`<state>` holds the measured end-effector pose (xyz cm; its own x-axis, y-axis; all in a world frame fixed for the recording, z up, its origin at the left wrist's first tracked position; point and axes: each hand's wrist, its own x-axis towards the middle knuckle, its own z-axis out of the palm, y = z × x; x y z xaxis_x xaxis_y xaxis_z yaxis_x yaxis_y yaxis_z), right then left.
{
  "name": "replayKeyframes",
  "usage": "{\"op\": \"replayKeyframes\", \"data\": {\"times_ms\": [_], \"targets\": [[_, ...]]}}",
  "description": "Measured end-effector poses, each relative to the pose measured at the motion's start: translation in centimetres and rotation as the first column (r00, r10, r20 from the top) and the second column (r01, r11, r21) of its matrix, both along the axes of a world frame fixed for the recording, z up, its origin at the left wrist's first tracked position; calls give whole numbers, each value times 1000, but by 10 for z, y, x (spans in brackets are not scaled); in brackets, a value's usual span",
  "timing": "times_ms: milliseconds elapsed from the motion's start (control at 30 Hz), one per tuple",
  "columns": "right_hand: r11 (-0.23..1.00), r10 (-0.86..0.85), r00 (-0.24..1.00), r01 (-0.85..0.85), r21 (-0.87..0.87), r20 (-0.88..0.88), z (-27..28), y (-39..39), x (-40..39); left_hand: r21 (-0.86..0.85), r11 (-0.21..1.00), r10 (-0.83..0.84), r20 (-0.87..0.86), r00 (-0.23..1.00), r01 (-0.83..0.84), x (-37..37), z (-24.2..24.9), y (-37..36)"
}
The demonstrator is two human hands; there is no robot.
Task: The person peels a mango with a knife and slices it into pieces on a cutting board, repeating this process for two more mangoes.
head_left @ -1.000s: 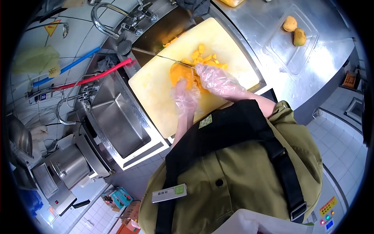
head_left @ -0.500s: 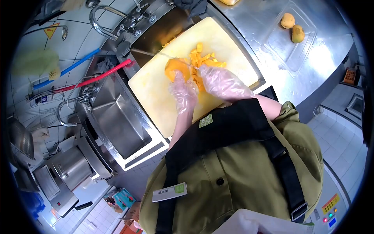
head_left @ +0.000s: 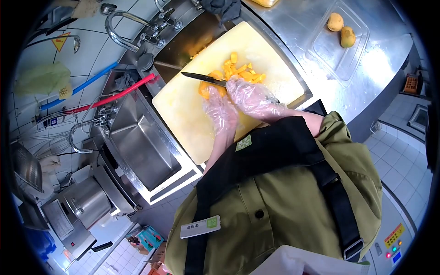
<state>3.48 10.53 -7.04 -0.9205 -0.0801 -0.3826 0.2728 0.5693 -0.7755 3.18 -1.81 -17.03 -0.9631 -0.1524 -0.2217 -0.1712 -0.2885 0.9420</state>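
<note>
A peeled orange mango (head_left: pixel 204 90) rests on the pale cutting board (head_left: pixel 178 126), partly covered by the knife and my fingers. My left hand (head_left: pixel 221 112), in a clear plastic glove, is closed on the mango from the near side. In my gloved right hand (head_left: pixel 253 97) is a knife (head_left: pixel 199 76), gripped by its handle. Its dark blade points left and crosses over the mango. Just beyond my right hand lies a pile of cut orange mango pieces (head_left: pixel 243 71).
The board spans a sink basin (head_left: pixel 183 43); a second sink (head_left: pixel 142 151) is on the left. Taps (head_left: pixel 123 30) stand at the back. On the steel counter to the right, a clear tray (head_left: pixel 337 68) holds two whole fruits (head_left: pixel 348 36). A dark cloth (head_left: pixel 224 9) hangs at the sink's far edge.
The knife blade now shows plainly across the mango, where it was a faint blur before. My left hand has shifted slightly right and toward me, and less of the mango shows.
</note>
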Motion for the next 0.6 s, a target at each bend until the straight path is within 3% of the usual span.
{"op": "replayKeyframes", "data": {"times_ms": [33, 67, 167, 267, 300, 333, 367, 400, 433, 467, 533, 567, 600], "targets": [[1000, -14, 998, 13, -10, -60, -15, 0, 1, 328, 944, 28, 58, 998, -45, 0, 14, 6], [999, -27, 992, 24, -21, -121, -30, 2, 1, 616, 781, 36, 119, 992, -102, -1, 27, 10], [934, 256, 790, -53, 354, -557, -75, 31, -4, 594, 804, -4, 63, 998, -34, 0, 51, 7], [990, -1, 971, 34, 134, -239, -40, 34, -8, 562, 825, 56, 31, 998, -64, -5, 39, 3], [995, 66, 955, -43, 86, -289, -64, 41, -11, 681, 728, 26, 89, 996, -80, -8, 28, 2], [987, -11, 992, -10, -160, -127, -58, 42, -11, 782, 615, -14, 142, 990, -104, -12, 17, 1], [918, -47, 998, 64, -390, 52, -48, 40, -10, 861, 490, -61, 190, 980, -136, -15, 7, -1], [795, -39, 972, 171, -581, 232, -42, 38, -11, 873, 459, -89, 230, 969, -165, -18, 14, 1], [736, -30, 969, 189, -650, 247, -45, 35, -12, 884, 426, -119, 267, 956, -194, -21, 20, 4], [755, 3, 965, 170, -633, 262, -42, 40, -10, 891, 394, -149, 304, 941, -226, -24, 28, 5], [790, 76, 953, 123, -600, 295, -36, 61, -3, 808, 555, -97, 296, 950, -195, -34, 51, -7], [868, 92, 956, 59, -492, 277, -52, 77, 3, 754, 630, -68, 291, 954, -185, -38, 58, -17], [891, 42, 948, 108, -441, 317, -52, 86, 7, 706, 698, -128, 287, 949, -119, -44, 55, -28]]}}
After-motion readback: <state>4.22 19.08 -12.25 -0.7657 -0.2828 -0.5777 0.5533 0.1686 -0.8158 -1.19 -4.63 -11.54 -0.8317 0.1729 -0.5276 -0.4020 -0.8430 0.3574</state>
